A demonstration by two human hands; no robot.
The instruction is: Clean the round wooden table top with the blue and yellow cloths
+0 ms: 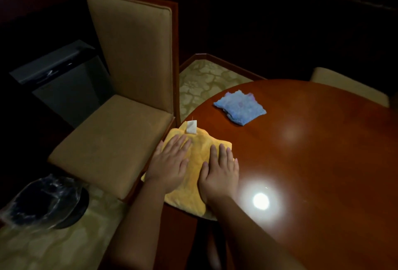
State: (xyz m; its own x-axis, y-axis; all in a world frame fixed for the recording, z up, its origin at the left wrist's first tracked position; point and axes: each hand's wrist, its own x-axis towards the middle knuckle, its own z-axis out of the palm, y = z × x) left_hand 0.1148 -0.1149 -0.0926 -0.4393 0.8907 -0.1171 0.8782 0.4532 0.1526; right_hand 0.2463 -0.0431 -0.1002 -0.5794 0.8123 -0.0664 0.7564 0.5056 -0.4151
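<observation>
The yellow cloth (197, 160) lies over the left edge of the round wooden table (312, 162), with a white label (191, 127) at its far corner. My left hand (170, 162) presses flat on the cloth's left part, fingers straight. My right hand (220, 170) lies flat on its right part, fingers straight and slightly spread. The folded blue cloth (240, 106) rests farther back on the table, apart from both hands.
A tan upholstered chair (120, 97) stands tight against the table's left side. A black bin with a plastic liner (47, 200) sits on the floor at lower left. A dark cabinet (62, 80) is behind the chair. Another chair back (344, 88) shows at the far right. A lamp glare (261, 200) reflects on the table.
</observation>
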